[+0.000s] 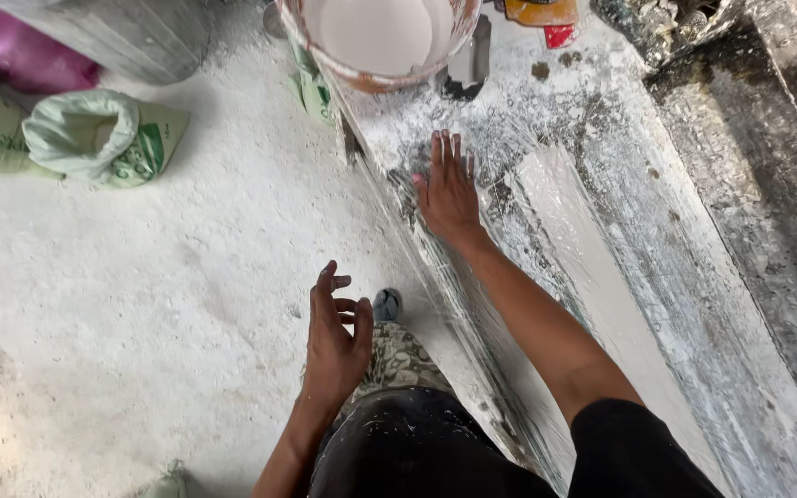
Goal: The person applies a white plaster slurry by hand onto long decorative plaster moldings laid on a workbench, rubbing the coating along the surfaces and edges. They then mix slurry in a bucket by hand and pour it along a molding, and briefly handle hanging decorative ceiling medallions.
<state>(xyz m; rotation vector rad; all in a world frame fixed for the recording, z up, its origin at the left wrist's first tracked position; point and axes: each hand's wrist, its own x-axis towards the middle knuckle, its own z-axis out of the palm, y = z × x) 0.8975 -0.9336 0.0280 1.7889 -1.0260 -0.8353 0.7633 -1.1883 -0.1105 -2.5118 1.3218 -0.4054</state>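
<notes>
My right hand lies flat, fingers together and stretched out, on a long plaster-smeared slab that runs from the top middle to the lower right. It holds nothing. My left hand hovers above the white dusty floor, fingers loosely curled and apart, with nothing in it. Under it I see my dark trouser leg and the tip of a shoe.
A bucket of pale liquid plaster stands on the slab's far end. An open green-and-white sack lies at the left, beside a grey drum and pink cloth. A dark rough ledge borders the slab on the right.
</notes>
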